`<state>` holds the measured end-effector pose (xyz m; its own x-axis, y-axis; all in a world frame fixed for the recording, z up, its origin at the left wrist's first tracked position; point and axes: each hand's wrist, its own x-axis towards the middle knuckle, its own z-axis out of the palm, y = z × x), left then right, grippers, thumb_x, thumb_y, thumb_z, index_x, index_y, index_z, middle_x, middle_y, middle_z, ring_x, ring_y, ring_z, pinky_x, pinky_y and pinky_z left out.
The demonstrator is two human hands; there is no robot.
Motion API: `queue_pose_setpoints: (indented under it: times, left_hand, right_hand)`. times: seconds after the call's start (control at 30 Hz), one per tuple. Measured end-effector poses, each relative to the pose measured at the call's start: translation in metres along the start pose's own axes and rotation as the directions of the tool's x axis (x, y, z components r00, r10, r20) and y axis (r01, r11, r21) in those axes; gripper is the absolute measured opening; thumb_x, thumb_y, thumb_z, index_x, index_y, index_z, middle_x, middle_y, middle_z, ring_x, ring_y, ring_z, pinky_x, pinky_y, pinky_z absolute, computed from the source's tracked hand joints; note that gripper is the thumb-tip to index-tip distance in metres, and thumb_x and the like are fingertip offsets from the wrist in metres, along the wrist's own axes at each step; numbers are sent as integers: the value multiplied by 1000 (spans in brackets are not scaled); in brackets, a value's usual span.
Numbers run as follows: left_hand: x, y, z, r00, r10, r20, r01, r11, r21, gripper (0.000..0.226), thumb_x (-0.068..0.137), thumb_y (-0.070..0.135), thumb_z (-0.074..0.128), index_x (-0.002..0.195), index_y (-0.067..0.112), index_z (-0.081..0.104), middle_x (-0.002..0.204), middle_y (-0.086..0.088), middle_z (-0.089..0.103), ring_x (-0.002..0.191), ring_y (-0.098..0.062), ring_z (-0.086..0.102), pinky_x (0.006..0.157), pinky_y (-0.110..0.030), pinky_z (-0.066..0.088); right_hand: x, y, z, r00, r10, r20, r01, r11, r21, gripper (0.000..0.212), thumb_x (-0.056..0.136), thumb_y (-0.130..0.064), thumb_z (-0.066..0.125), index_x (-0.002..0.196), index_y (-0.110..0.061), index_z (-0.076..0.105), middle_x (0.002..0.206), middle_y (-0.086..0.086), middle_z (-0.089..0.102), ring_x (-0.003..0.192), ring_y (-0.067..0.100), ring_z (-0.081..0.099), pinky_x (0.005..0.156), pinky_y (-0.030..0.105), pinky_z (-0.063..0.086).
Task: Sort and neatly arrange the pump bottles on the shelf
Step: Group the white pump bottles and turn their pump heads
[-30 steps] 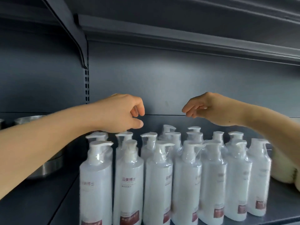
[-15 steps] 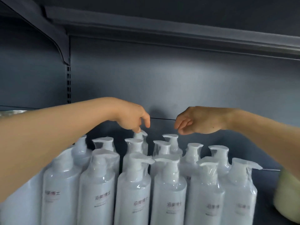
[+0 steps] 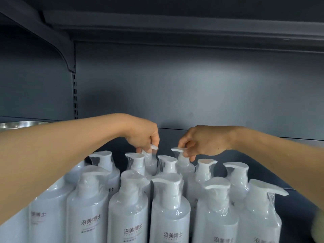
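Note:
Several white pump bottles in clear plastic wrap stand packed in rows on the dark shelf; a front one point(image 3: 169, 211) shows dark lettering. My left hand point(image 3: 143, 135) reaches over them to the back row and pinches the pump head of a rear bottle point(image 3: 150, 157). Just to its right, my right hand point(image 3: 205, 141) grips the pump head of another rear bottle point(image 3: 183, 161). Both arms cross above the front rows. The bodies of the two gripped bottles are mostly hidden behind the bottles in front.
A dark grey back panel point(image 3: 192, 93) rises behind the bottles, with the upper shelf point(image 3: 175, 27) overhead and its bracket point(image 3: 66, 55) at left. A shiny metal bowl point(image 3: 22, 124) sits far left. A blurred pale object point(image 3: 318, 225) shows at the right edge.
Both hands have dropped from hovering with curled fingers above the bottles onto two back-row pump heads and closed on them. The view has moved closer and lower.

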<state>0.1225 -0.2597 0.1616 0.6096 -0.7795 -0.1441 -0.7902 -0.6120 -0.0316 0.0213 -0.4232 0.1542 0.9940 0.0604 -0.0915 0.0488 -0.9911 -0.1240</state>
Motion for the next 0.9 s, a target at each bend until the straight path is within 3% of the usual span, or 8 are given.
queue_pose_setpoints:
  times: [0.1, 0.23, 0.43, 0.6, 0.8, 0.9]
  left_hand:
    - [1, 1, 1, 1000, 2, -23, -2, 1000, -16, 15, 91, 17, 58, 91, 25, 70, 57, 17, 63, 66, -7, 60, 59, -19, 41]
    - [4, 8, 1, 999, 36, -30, -37, 998, -57, 13, 90, 19, 58, 94, 20, 71, 72, 5, 68, 67, -9, 62, 69, -22, 46]
    - [8, 15, 0, 998, 57, -29, -58, 997, -41, 14, 91, 22, 59, 95, 15, 70, 73, 0, 70, 61, -7, 59, 58, -19, 42]
    - [13, 20, -1, 996, 77, -35, -79, 996, -51, 11, 91, 21, 59, 88, 16, 68, 75, -2, 71, 59, -7, 58, 64, -21, 44]
    - [22, 34, -3, 991, 119, -61, -120, 993, -21, 12, 90, 23, 59, 86, 15, 66, 82, -6, 74, 57, -9, 57, 66, -24, 47]
    - [25, 40, -4, 990, 127, -58, -128, 992, -8, 14, 91, 23, 59, 90, 12, 67, 83, -6, 75, 58, -10, 58, 64, -23, 47]
  right_hand:
    - [1, 1, -2, 1000, -3, 15, 3, 1000, -29, 12, 95, -20, 53, 98, -19, 65, 96, 0, 73, 90, 9, 61, 87, 24, 44]
    - [-2, 6, -4, 1000, 4, 25, -5, 1000, 20, 10, 92, -16, 57, 91, -22, 65, 94, 1, 73, 83, 7, 62, 88, 24, 45]
    - [-3, 11, -1, 999, 19, -30, -17, 997, 76, 14, 92, -19, 58, 100, -12, 67, 98, 4, 74, 93, 14, 66, 88, 25, 47]
    - [-13, 20, -4, 997, 71, -38, -68, 995, 73, 12, 91, -13, 56, 94, -14, 67, 92, 0, 74, 80, 5, 64, 78, 18, 45]
    - [-23, 31, -7, 991, 124, -47, -122, 992, 40, 15, 90, -14, 55, 84, -25, 63, 93, 1, 74, 89, 10, 65, 87, 24, 46]
    - [-26, 36, -5, 987, 150, -55, -149, 989, 21, 11, 91, -17, 55, 91, -18, 66, 93, 1, 74, 87, 8, 64, 86, 25, 47]
